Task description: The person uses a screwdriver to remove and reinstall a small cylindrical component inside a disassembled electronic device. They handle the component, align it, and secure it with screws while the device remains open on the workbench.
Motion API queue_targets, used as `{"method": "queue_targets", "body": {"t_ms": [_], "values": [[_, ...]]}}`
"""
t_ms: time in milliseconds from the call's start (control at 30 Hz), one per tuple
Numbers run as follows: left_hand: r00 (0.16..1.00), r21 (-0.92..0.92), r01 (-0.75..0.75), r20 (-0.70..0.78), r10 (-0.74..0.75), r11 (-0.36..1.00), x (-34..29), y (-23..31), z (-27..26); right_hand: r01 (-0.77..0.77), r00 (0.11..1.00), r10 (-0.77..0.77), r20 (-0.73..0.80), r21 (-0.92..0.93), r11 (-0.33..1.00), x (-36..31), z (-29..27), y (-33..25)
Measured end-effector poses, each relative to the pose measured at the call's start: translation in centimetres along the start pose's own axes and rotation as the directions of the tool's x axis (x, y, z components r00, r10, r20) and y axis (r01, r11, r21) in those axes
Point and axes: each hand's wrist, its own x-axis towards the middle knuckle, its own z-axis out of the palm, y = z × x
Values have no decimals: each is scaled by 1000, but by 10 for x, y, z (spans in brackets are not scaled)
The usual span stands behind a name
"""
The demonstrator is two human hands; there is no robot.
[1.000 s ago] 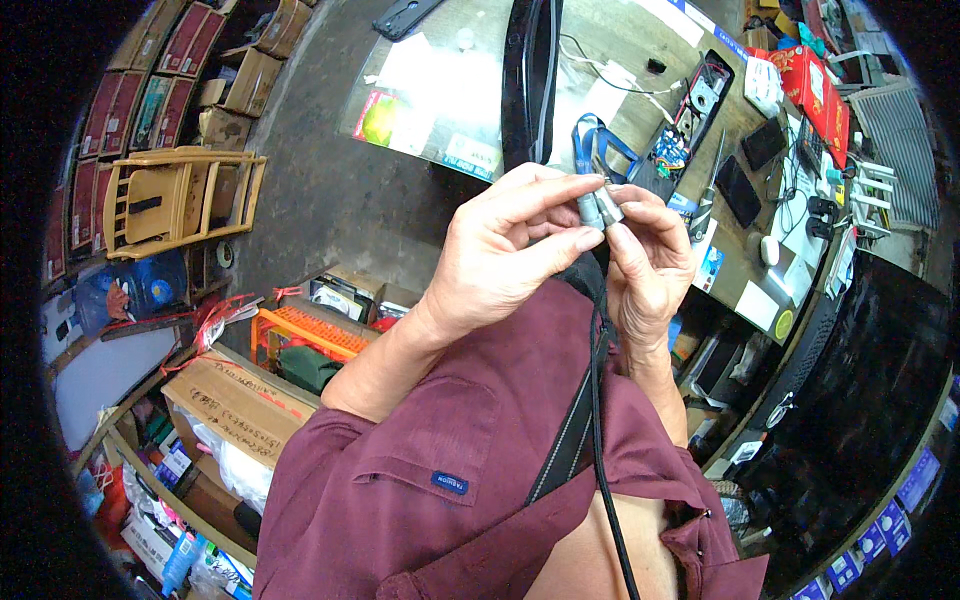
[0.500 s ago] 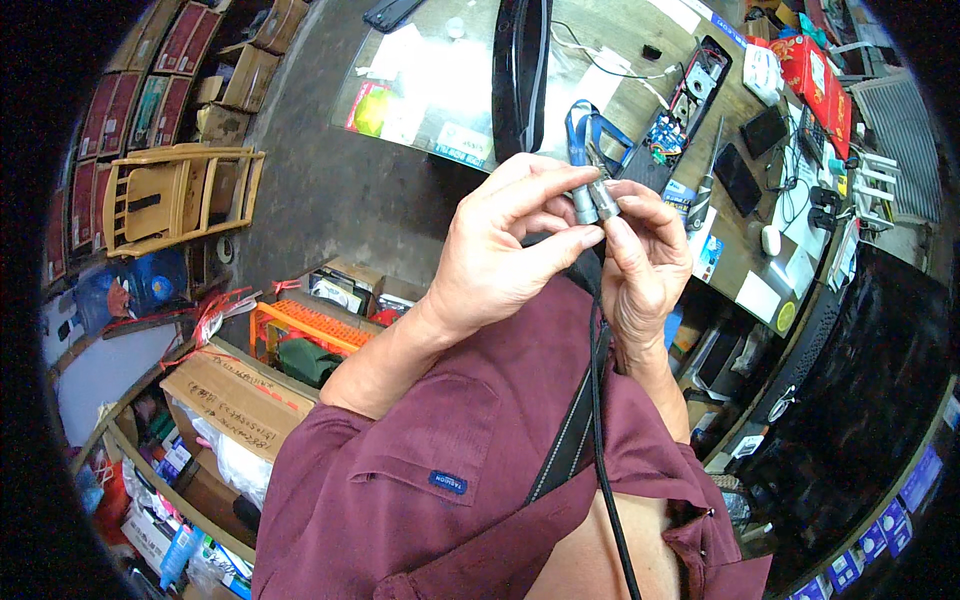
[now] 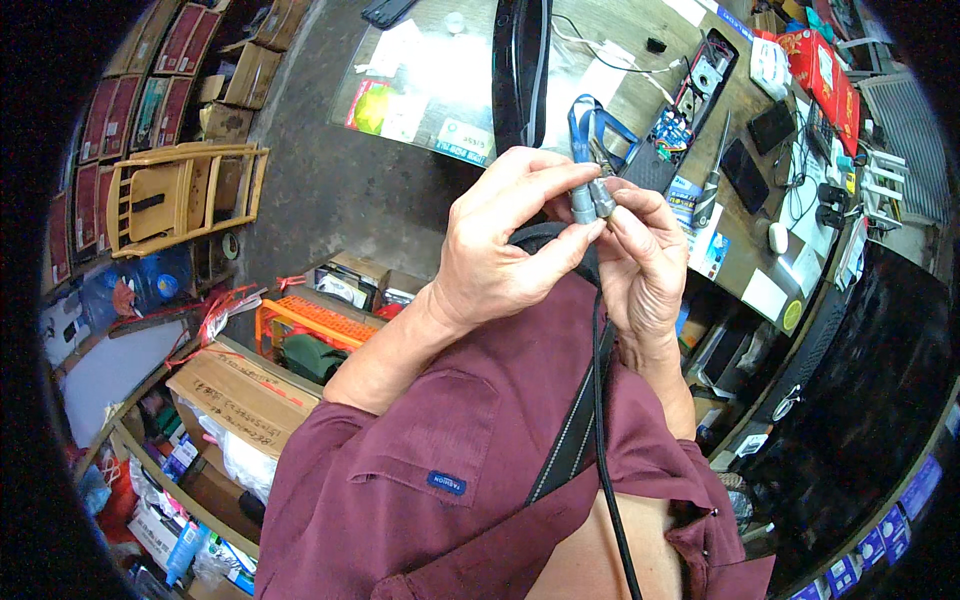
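Observation:
Close together in front of my chest, my two hands pinch a pair of small grey cylindrical pieces side by side. My left hand has thumb and fingertips closed at the left grey cylinder. My right hand is closed at the right grey cylinder, its thumb below and forefinger alongside. A blue strap loop stands up above the cylinders, beyond my fingertips; a small metal part shows beside it. How strap and cylinders join is partly hidden by my fingers.
Beyond my hands, the table bears a long black panel, an opened device with a blue circuit board, and a black phone. A wooden chair stands left. A cardboard box and orange basket sit nearer.
Both hands stay nearly in place, keeping their pinch. The grey cylinders have turned slightly in the fingers, and the blue loop has shifted a little.

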Motion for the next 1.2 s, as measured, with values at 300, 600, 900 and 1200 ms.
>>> {"method": "queue_targets", "body": {"t_ms": [300, 600, 900, 1200], "values": [[1000, 41, -8, 5, 7, 999, 3, -8, -1, -16, 999, 16, -33, 12, 1000, 3, 3, -1], [994, -271, 109, 43, -101, 956, 1, -18, 0, 193, 981, -194, 17, -229, 954, 0, 15, -1], [924, -698, 361, 178, -337, 619, -5, -25, -1, 267, 962, -271, 24, -275, 924, 2, 20, -3], [881, -739, 436, 236, -410, 513, -5, -24, -5, 337, 939, -340, 50, -336, 879, 5, 20, -5]]}}
